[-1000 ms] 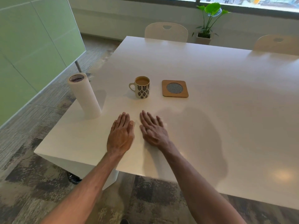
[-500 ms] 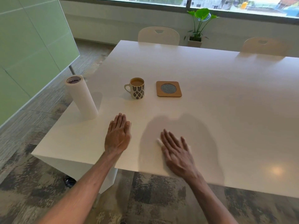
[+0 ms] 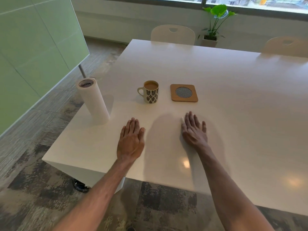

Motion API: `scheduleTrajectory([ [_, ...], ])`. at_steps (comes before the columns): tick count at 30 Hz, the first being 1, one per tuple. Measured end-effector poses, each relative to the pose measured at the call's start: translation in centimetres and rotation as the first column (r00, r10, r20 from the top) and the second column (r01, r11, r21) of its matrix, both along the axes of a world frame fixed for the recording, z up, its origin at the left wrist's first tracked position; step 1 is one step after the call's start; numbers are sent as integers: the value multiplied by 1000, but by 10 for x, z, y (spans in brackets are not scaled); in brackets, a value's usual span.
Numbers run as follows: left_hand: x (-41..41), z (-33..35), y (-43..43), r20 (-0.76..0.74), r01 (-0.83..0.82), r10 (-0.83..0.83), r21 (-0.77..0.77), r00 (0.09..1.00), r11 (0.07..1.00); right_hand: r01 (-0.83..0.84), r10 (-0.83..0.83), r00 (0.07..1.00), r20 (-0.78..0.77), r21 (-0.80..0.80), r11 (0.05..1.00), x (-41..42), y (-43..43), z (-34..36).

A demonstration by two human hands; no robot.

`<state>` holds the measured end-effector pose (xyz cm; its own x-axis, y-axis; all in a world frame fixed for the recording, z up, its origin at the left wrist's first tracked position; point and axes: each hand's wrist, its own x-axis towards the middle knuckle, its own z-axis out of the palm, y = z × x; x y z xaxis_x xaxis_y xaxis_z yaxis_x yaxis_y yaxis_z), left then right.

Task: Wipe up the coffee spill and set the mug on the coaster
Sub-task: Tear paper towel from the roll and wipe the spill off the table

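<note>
a wide, glossy white bench (image 3: 233,97) carries the things. the cream ceramic mug with a black leaf pattern (image 3: 150,94) stands upright towards the near-left part of the bench, filled with milky brown coffee, its handle turned to the left. just beside it on the right, apart and not touching, lies the square cork-coloured coaster with a round grey mesh centre (image 3: 184,93); the mug is not on it. well to the left of the mug, close to the bench's left edge, an upright roll of white paper towel (image 3: 93,100) stands on end.

the left hand (image 3: 130,140) lies palm down on the bench in front of the mug, its fingers (image 3: 133,125) straight and close together, holding nothing. the right hand (image 3: 194,132) lies palm down in front of the coaster, fingers straight and slightly spread, pressed flat to the surface. a small pale edge (image 3: 182,120) shows by its forefinger; it is too small to tell what it is.

beyond the far edge stand two pale chairs (image 3: 173,35) and a green leafy plant in a white pot (image 3: 216,19). a green panel (image 3: 33,47) rises on the left over mottled carpet (image 3: 33,189).
</note>
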<state>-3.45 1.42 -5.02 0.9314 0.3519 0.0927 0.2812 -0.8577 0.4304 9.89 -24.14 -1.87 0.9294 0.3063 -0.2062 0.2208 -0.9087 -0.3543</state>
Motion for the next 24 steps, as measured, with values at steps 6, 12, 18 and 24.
scheduleTrajectory([
  [6,0,2,1,4,6,-6,-27,1000,1000,-244,244,970,-14,16,970,-12,63,2],
  [12,1,4,2,-1,2,-2,-44,1000,999,-484,484,873,62,-18,875,-75,97,-6],
  [18,-2,8,1,-3,5,-5,-64,1000,998,-506,503,856,117,-4,862,-127,48,-15],
  [24,-4,4,-1,-10,-3,3,-21,1000,1000,-324,330,935,131,-65,944,-135,-42,-20],
])
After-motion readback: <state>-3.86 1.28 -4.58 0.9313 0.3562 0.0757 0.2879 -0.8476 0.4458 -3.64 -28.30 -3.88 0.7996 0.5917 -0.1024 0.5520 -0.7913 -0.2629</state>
